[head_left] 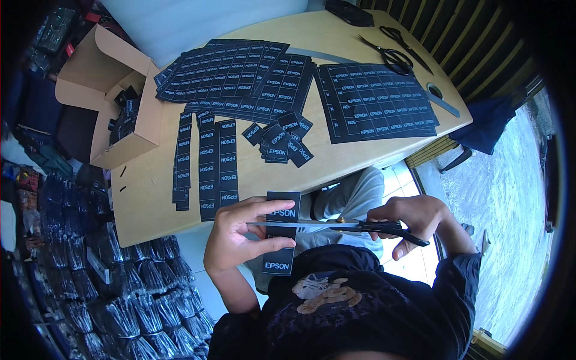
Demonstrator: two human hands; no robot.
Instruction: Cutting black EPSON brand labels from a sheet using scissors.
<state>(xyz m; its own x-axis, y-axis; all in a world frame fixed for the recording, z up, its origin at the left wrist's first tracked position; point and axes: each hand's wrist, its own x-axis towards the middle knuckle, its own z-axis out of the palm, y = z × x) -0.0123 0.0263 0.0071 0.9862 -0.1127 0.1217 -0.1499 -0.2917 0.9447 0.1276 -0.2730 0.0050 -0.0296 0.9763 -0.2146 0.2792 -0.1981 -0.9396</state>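
Between thumb and fingers, my left hand (234, 234) pinches a short black strip of labels (278, 264) with pale lettering, held upright in front of my lap. My right hand (411, 219) grips the black handles of a pair of scissors (348, 225). Their blades lie level across the middle of the strip, pointing left toward my left palm. Whether the blades have cut into it I cannot make out. On the table just beyond, small cut labels (278, 141) lie in a loose pile. Left of them rest several longer label strips (228, 162).
Uncut label sheets (216, 69) are stacked at the back, with another stack (384, 102) to the right. An open cardboard box (135, 144) holding black labels stands at left. More scissors (393, 59), a tape roll (435, 91) and a black case (349, 12) lie far right. Plastic-wrapped bundles (144, 318) cover the floor left.
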